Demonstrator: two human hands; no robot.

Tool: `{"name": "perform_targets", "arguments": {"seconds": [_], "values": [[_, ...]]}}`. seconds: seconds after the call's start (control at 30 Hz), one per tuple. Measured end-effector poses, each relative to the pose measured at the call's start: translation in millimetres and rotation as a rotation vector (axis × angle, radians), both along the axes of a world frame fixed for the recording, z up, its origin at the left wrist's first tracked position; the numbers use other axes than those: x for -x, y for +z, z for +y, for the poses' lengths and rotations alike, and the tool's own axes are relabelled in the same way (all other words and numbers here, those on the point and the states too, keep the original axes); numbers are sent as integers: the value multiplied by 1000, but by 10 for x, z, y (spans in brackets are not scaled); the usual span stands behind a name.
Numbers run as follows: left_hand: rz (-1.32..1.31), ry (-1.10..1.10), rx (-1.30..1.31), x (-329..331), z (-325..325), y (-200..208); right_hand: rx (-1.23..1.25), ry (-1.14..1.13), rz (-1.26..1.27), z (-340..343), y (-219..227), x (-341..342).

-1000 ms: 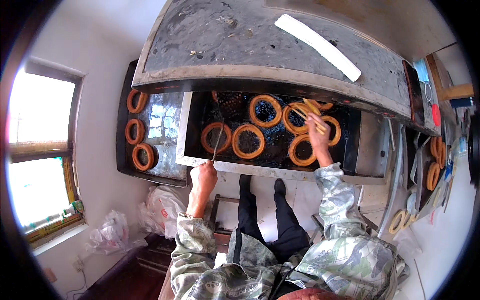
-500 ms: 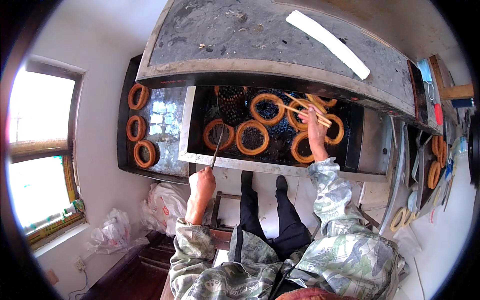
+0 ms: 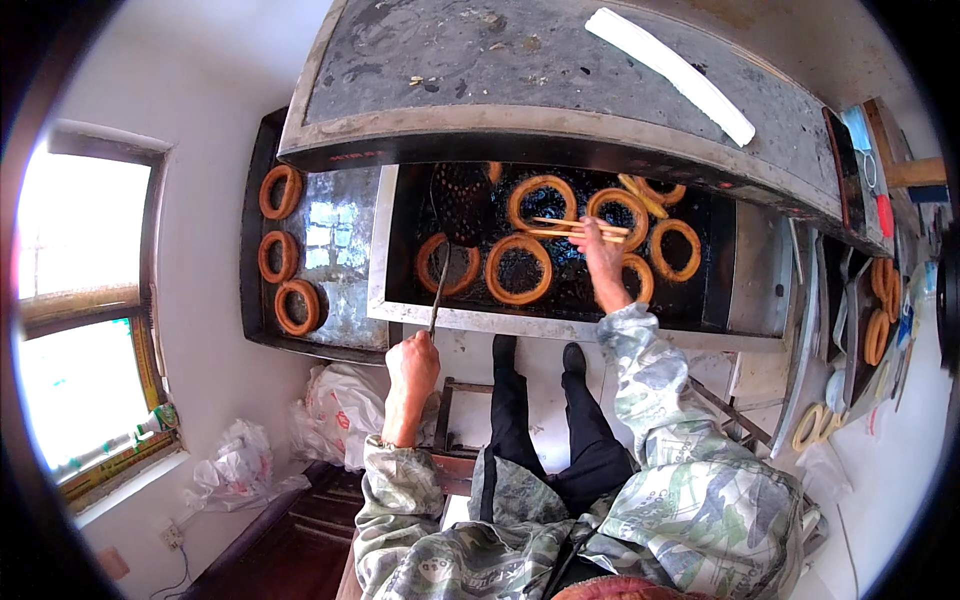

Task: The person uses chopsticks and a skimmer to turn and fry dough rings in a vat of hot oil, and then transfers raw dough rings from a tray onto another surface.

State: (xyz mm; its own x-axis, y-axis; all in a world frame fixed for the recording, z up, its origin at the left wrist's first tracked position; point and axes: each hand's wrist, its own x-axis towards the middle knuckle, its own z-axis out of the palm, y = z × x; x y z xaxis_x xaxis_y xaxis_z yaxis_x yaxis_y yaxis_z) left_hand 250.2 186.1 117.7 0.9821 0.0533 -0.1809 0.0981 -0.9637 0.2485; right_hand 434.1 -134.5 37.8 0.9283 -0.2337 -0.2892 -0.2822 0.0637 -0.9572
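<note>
My left hand [image 3: 412,365] is closed round the handle of a long dark skimmer [image 3: 464,206]. Its perforated bowl lies at the left part of the fryer, above a fried dough ring [image 3: 433,266] that the handle crosses. My right hand [image 3: 602,262] grips a pair of long wooden chopsticks [image 3: 560,231], which point left over the oil. Their tips reach the lower part of another dough ring [image 3: 541,188]; whether they touch it I cannot tell. Several more golden rings float around, among them one in the middle [image 3: 519,270] and one at the right [image 3: 676,250].
The metal fryer rim [image 3: 480,322] runs between me and the oil. On the left, a tray [image 3: 345,270] holds 3 rings. Beyond the fryer, a grey worktop [image 3: 460,60] bears a white strip [image 3: 670,72]. Tools and rings hang at the right wall; plastic bags [image 3: 340,410] lie lower left.
My right hand and the chopsticks have swung left and now lie flatter. Some rings in the oil have shifted slightly. The left hand still grips the skimmer in much the same place.
</note>
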Motion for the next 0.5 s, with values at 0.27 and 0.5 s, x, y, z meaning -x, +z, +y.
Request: {"name": "perform_targets", "arguments": {"seconds": [0.27, 0.5], "values": [[56, -84, -102, -472, 94, -58, 98, 163, -33, 107, 234, -92], [-3, -157, -122, -975, 85, -60, 160, 183, -67, -198, 102, -291]]}}
